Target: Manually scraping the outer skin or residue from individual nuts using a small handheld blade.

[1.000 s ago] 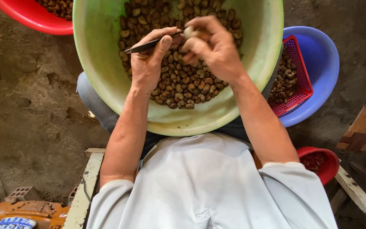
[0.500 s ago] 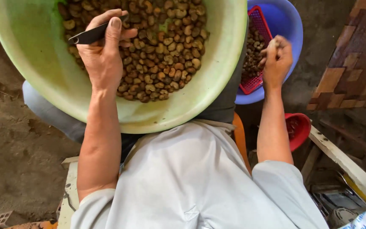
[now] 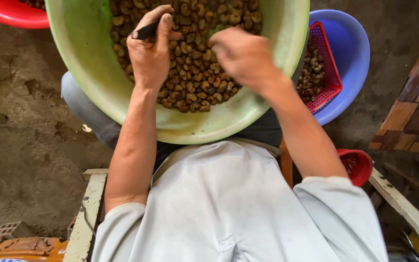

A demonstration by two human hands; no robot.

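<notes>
A large pale green basin (image 3: 98,73) rests on my lap, filled with brown nuts (image 3: 195,77). My left hand (image 3: 151,53) hovers over the nuts and grips a small dark knife (image 3: 146,31), blade pointing left. Over the middle of the basin is my right hand (image 3: 243,56), blurred by motion, fingers curled down toward the nuts; whether it holds one I cannot make out.
A blue basin (image 3: 355,53) at the right holds a red mesh basket (image 3: 328,73) with more nuts. A small red cup (image 3: 357,165) sits by my right elbow. A red bowl (image 3: 10,14) is at top left. Wooden planks and dirt floor surround me.
My right hand has come back from the red basket in the blue basin to the green basin. The left hand still holds the knife over the nuts.
</notes>
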